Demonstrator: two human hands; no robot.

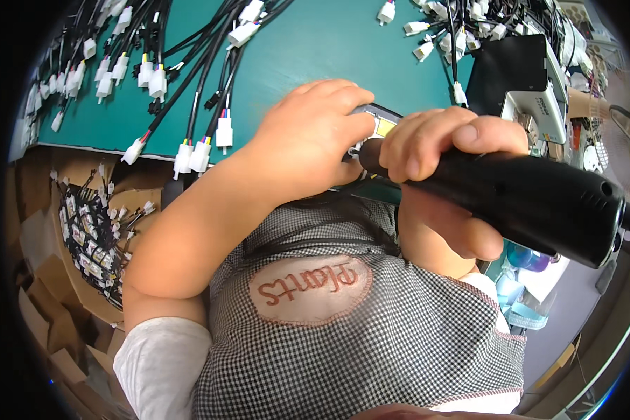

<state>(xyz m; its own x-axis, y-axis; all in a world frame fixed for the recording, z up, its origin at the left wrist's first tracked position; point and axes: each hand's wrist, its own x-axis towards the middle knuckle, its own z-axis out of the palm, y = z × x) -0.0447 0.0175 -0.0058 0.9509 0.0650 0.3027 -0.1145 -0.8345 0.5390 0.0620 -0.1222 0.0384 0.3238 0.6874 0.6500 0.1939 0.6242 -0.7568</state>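
Note:
My right hand (451, 150) is wrapped round a thick black electric screwdriver (539, 199), which slants from the lower right toward my left hand. A cord leaves its rear end at the right. My left hand (308, 143) is closed on a small dark case with a yellow label (383, 127), close to the table's near edge. The screwdriver's narrow tip end meets the case beside my left fingertips. Exactly where the bit touches is hidden by my fingers, and most of the case is covered too.
Black cables with white connectors (224, 133) lie across the green mat (308, 42) at the left, some overhanging its near edge. More connectors (462, 42) are heaped at the far right, near a black-and-white box-shaped device (507, 63). Below left, a cardboard box (136, 203) contains wired parts.

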